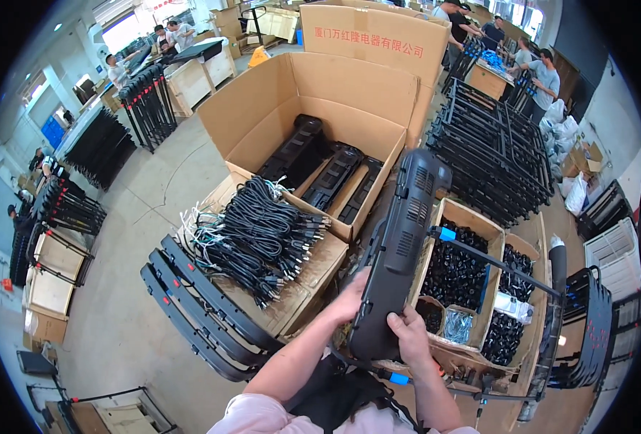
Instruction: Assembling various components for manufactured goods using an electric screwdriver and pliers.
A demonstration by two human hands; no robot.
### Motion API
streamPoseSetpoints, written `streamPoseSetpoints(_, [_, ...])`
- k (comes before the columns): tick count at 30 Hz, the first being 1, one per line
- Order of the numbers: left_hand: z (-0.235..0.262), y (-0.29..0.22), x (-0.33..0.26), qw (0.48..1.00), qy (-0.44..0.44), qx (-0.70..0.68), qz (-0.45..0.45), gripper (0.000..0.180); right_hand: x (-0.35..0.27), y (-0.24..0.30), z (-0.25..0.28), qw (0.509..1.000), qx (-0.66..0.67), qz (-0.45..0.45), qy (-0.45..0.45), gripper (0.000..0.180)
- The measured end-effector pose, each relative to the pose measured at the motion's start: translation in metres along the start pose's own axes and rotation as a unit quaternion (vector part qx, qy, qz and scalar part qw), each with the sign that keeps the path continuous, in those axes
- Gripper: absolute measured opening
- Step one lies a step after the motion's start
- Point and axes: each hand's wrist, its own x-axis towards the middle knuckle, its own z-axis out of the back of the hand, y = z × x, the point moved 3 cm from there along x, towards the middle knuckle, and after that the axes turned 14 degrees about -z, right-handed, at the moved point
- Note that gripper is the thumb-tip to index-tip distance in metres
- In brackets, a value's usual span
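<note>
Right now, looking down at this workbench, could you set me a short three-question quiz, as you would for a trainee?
1. True or false: both hands hold the long black vented panel.
2. What lies heaped on the flat cardboard left of the panel? A) coiled black power cords B) white foam blocks C) metal springs
3. Fill in: the big open cardboard box behind the cords holds more black ____.

Key: 1 true: left hand and right hand grip its lower end. 2 A, the power cords. 3 panels.

left hand [349, 300] fingers hidden behind black panel [400, 246], distant workers too small to tell
</note>
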Motion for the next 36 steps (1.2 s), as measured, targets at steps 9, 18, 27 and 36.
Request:
streamPoseSetpoints(9, [0.025, 0.029, -0.100, 0.975, -0.142, 0.134, 0.106, 0.068, 0.013, -0.102, 0.006, 0.978, -0.125, -0.090, -0.140, 0.032])
streamPoseSetpoints(18, [-0.001, 0.043, -0.134, 0.958, -0.061, 0.273, 0.067, 0.052, 0.028, -0.111, 0.001, 0.956, -0.215, -0.081, -0.183, 0.048])
streamPoseSetpoints(27, [-0.003, 0.034, -0.137, 0.962, -0.043, 0.243, 0.119, 0.052, 0.022, -0.117, 0.000, 0.953, -0.226, -0.105, -0.170, 0.057])
streamPoseSetpoints(36, [-0.016, -0.007, -0.091, 0.936, -0.107, 0.335, 0.005, 0.035, -0.034, -0.092, 0.079, 0.950, -0.208, -0.090, -0.213, 0.062])
